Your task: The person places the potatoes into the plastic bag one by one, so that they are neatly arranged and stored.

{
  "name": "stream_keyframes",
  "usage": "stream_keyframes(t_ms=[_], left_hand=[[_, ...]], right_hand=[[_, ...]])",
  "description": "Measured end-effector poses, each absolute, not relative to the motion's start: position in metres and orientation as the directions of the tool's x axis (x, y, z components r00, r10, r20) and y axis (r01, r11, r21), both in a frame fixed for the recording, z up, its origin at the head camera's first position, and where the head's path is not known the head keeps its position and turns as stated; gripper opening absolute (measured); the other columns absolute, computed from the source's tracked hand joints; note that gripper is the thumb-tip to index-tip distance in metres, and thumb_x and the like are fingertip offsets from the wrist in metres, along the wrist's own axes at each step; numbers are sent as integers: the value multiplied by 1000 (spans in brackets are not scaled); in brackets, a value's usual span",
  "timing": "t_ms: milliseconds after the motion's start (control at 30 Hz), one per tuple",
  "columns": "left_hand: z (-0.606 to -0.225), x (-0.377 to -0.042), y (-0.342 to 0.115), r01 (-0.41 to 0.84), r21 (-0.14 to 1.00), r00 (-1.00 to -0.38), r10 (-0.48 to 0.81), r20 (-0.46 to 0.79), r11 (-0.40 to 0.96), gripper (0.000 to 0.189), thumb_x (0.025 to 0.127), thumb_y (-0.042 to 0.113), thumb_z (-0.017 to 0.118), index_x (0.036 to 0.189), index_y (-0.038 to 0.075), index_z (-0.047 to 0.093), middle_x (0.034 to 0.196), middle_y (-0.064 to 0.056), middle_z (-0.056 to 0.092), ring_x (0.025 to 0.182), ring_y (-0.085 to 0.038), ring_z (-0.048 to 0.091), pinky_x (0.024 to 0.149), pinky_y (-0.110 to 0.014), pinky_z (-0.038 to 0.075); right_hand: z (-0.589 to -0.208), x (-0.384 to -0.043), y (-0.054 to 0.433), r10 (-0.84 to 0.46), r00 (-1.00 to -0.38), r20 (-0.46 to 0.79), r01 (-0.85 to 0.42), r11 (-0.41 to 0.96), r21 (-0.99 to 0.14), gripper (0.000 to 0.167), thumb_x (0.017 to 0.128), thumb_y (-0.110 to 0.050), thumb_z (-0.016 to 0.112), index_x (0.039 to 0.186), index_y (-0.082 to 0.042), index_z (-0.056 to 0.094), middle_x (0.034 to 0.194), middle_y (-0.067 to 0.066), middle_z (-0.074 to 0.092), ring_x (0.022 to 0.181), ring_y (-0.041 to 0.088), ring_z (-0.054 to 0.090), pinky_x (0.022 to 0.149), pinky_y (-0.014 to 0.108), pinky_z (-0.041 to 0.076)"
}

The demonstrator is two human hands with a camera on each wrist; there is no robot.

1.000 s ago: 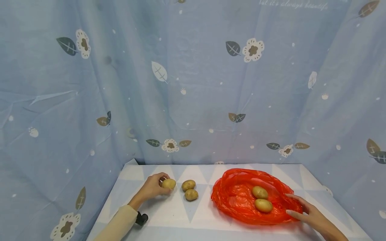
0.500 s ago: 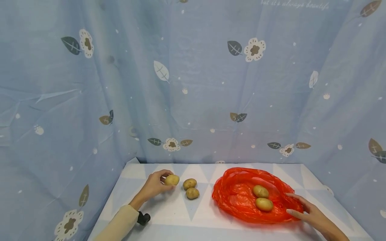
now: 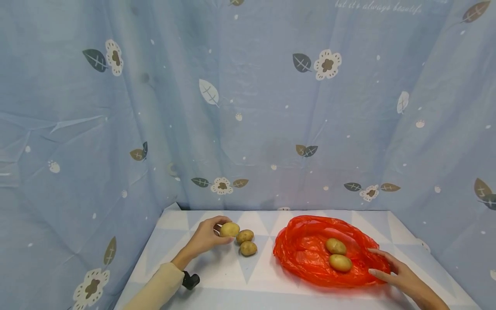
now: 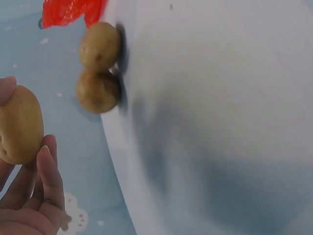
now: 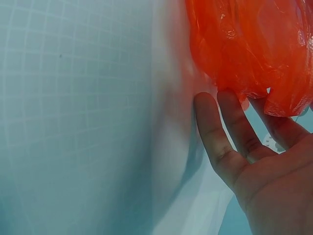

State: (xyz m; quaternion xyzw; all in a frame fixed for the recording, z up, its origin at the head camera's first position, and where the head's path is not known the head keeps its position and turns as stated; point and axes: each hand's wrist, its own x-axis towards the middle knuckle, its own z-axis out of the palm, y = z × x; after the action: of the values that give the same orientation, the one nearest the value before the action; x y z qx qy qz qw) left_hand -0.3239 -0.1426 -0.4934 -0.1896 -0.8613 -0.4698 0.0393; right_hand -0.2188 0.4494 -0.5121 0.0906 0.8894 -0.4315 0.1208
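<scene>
While our left hand (image 3: 206, 237) pinches a potato (image 3: 230, 229), right hand (image 3: 401, 277) spread at the plastic bag's (image 3: 310, 258) right edge, a slack pinch could drop it.

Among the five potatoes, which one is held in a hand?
The potato in the left hand; two others lie on the table, and two more lie inside the red bag.

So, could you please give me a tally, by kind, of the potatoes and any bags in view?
Red bag: 1
Potatoes: 5 (1 in the left hand, 2 on the table, 2 in the bag)
Total: 6
</scene>
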Motion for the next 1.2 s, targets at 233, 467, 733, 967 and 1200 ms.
stream_keyframes(t_ms=[233, 467, 733, 967, 1200], left_hand=[[-486, -319, -124, 403, 811, -894, 374, 248, 424, 52, 78, 29, 93, 122, 16, 70, 110, 2, 69, 90, -18, 64, 74, -27, 56], [-479, -317, -100, 452, 791, -860, 438, 264, 411, 49, 79, 26, 92, 121, 15, 69, 110, 4, 69, 90, -17, 65, 74, -27, 56], [-474, -315, -69, 470, 802, -831, 490, 262, 369, 47, 79, 27, 92, 119, 21, 70, 108, 10, 69, 92, -18, 66, 75, -30, 57], [-463, -314, -38, 508, 793, -800, 527, 288, 337, 46, 79, 28, 91, 120, 23, 70, 107, 13, 68, 89, -16, 66, 73, -28, 57], [-456, -310, -6, 518, 816, -766, 563, 310, 256, 46, 79, 28, 92, 119, 23, 70, 105, 12, 68, 86, -16, 65, 72, -28, 55]], right_hand=[[-514, -218, 451, 59, -956, -288, 262, 611, -747, 86, 97, -49, 67, 160, -4, 27, 156, 38, 25, 128, 50, 47, 93, 58, 54], [-514, -217, 452, 72, -954, -292, 273, 612, -742, 89, 96, -51, 68, 160, -5, 26, 156, 38, 24, 127, 51, 47, 90, 56, 56], [-513, -216, 454, 68, -958, -280, 260, 626, -736, 88, 97, -52, 66, 161, -6, 25, 157, 37, 24, 127, 49, 47, 90, 57, 55], [-515, -215, 455, 69, -956, -285, 266, 612, -744, 88, 97, -51, 66, 161, -7, 25, 157, 36, 26, 126, 45, 49, 89, 56, 56], [-515, -214, 452, 82, -956, -282, 272, 606, -747, 88, 96, -51, 68, 160, -7, 27, 155, 35, 29, 121, 38, 54, 88, 54, 57]])
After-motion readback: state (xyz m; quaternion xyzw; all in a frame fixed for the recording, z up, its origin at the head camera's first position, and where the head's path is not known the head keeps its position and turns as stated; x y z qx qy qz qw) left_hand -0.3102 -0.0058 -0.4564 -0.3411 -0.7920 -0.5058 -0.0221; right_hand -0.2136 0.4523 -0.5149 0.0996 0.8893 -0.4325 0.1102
